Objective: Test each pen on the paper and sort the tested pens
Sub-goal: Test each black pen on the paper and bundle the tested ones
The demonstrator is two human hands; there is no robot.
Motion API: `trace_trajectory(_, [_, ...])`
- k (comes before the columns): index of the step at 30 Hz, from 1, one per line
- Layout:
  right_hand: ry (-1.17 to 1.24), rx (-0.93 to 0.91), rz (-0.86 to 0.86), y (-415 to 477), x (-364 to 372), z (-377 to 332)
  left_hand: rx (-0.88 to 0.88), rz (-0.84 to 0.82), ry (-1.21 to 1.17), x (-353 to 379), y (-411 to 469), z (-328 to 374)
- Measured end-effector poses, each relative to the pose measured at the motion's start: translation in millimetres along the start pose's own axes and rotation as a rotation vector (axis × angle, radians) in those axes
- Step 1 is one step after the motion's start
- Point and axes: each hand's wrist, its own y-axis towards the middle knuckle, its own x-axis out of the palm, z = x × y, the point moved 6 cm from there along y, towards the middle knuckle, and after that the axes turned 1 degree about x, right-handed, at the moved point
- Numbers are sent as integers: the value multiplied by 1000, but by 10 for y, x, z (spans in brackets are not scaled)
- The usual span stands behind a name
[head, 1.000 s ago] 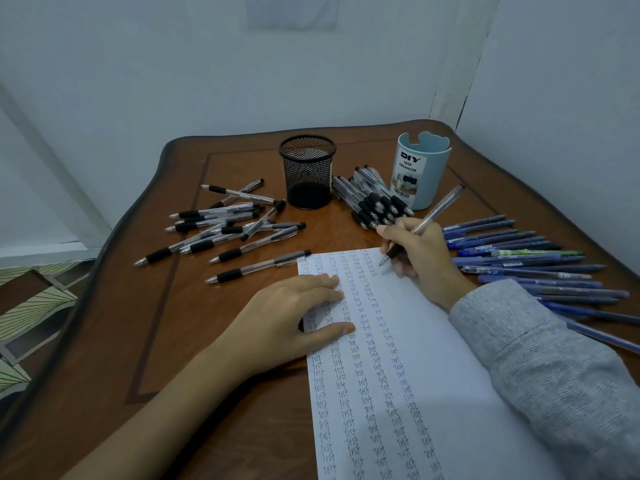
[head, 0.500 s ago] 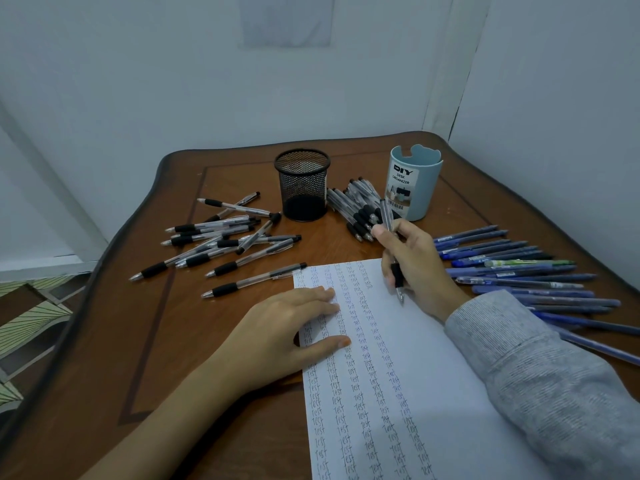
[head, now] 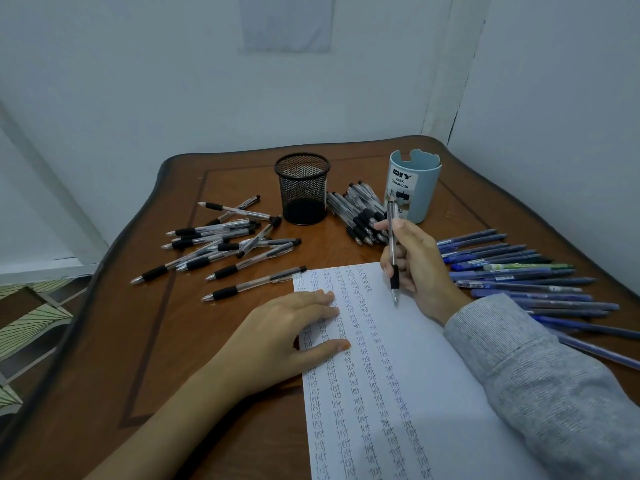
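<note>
A white paper [head: 429, 358] with columns of the word "test" lies on the brown table. My left hand [head: 287, 336] rests flat on its left edge, fingers spread. My right hand [head: 417, 268] holds a clear pen with a black grip [head: 393, 251] nearly upright, tip pointing down just above the paper's upper part. Loose black-grip pens [head: 221, 244] are scattered at the left. Another bunch of black-grip pens [head: 362, 216] lies behind my right hand. A row of blue pens [head: 519, 275] lies at the right.
A black mesh pen cup [head: 303, 188] and a light blue desk organizer cup [head: 414, 185] stand at the back of the table [head: 145, 341]. White walls close in behind and at the right. The table's left edge drops to a patterned floor [head: 31, 317].
My right hand has turned the pen from a slanted writing pose at the paper's top to nearly upright, tip now lower on the sheet. The left hand stays on the paper.
</note>
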Motion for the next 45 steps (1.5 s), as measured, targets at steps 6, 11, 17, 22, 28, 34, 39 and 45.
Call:
trace_trajectory(6, [-10, -16, -8, 10, -6, 16, 3, -6, 8, -1, 5, 2])
trace_trajectory(11, [-15, -59, -10, 44, -16, -101, 9, 3, 3, -6, 3, 8])
trace_trajectory(17, [-741, -316, 259, 246, -143, -557, 7, -20, 3, 4, 10, 5])
trace_trajectory(22, [-926, -328, 257, 561, -6, -610, 8, -22, 2, -7, 6, 10])
trace_trajectory(28, [-1096, -337, 263, 674, 107, -481, 9, -27, 7, -7, 5, 7])
trace_trajectory(34, [-992, -584, 25, 397, 431, -528, 13, -31, 1, -13, 8, 20])
trace_trajectory(39, [-825, -350, -422, 265, 795, -260, 15, -21, -9, -25, 2, 39])
trace_trajectory(45, [-899, -343, -558, 241, 964, -69, 20, -23, 1, -42, 7, 56])
